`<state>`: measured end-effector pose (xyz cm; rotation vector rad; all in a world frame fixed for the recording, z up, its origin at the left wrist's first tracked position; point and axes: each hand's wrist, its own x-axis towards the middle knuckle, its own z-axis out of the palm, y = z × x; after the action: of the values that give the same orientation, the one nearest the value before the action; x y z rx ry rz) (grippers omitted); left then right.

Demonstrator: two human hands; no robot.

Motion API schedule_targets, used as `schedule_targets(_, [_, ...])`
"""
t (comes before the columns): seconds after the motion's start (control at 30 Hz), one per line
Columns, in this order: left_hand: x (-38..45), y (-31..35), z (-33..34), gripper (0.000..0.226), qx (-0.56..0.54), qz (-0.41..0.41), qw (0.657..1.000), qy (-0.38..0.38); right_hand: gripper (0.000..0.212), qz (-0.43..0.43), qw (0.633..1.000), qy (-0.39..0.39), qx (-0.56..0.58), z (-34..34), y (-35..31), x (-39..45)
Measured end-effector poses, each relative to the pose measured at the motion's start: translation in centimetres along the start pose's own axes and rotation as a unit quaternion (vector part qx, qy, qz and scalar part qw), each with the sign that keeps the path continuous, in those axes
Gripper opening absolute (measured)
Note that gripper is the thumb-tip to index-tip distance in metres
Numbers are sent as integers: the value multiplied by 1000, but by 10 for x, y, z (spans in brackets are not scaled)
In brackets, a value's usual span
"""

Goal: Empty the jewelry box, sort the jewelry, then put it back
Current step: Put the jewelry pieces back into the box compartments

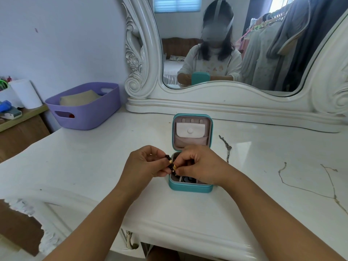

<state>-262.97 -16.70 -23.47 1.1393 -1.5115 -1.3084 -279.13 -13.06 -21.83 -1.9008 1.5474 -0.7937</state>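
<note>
The emptying step looks to be under way: the small teal leatherette jewelry box point(191, 186) stands open near the front middle of the glossy white dressing table point(94, 166), its lid upright and showing a pale pink lining with a snap-buttoned pouch, and a few dark and pale pieces can still be made out in the tray below, though what they are is too small to tell. Two pieces already lie out on the table to the right of the box: a dark linked metal chain point(227, 147) just beside it, and a thin pale chain necklace point(308, 182) well apart, trailing toward the right edge. Directly over the open tray, the left hand point(145, 162) and the right hand point(199, 164) meet, each with fingers and thumb curled to pinch one side of a bracelet of dark beads with gold charms point(172, 165), so both grips are closed on it rather than spread. Both forearms reach in from the bottom of the view and converge, wrists raised clear of the tabletop, knuckles turned upward. The bracelet seems to be held above the box, not resting in it. The next move, by this reading, calls for carrying the bracelet clear of the tray and laying it on a bare part of the table apart from the chains, so that kinds stay separate and the thin necklace is not snagged or dragged.
</note>
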Motion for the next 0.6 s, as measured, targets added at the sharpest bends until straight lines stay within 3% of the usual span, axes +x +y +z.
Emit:
schedule_targets(0.2, [2, -6, 6, 9, 145, 59, 988, -10, 4, -2, 999, -6, -37, -2, 1, 0])
schedule_targets(0.33, [0, -6, 6, 16, 231, 104, 966, -51, 25, 30, 999, 15, -7, -3, 2, -1])
schedule_targets(0.43, [-3, -6, 7, 20, 260, 112, 956, -82, 25, 30, 999, 18, -12, -2, 3, -1])
schedule_targets(0.6, [-2, -7, 12, 10, 269, 133, 954, -28, 17, 25, 999, 2, -21, -7, 7, -3])
